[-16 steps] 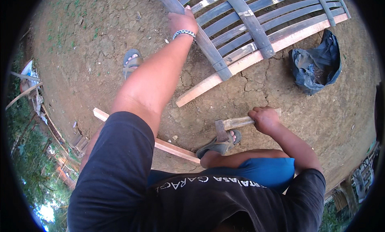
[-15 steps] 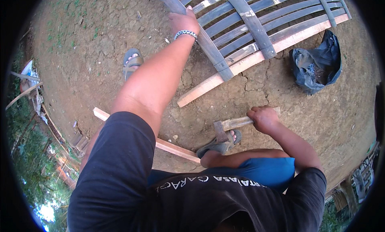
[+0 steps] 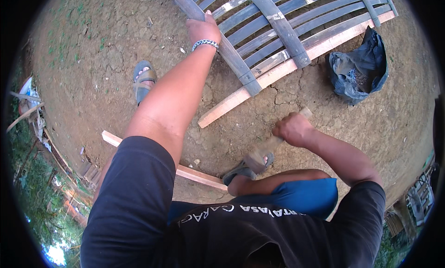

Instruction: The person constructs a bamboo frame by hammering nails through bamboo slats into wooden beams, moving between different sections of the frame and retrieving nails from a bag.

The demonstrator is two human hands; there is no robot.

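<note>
A loose wooden strip [image 3: 185, 171] is seen lying on the cracked dirt ground [image 3: 92, 59] at the left. A curved slat of the slatted frame [image 3: 287, 36] is gripped by the left hand [image 3: 202, 29]. A hammer [image 3: 266, 149], somewhat blurred, is clasped by its wooden handle in the right hand [image 3: 291, 129]. A dark bag [image 3: 359, 66] is seen lying open at the far right, apparently holding nails.
</note>
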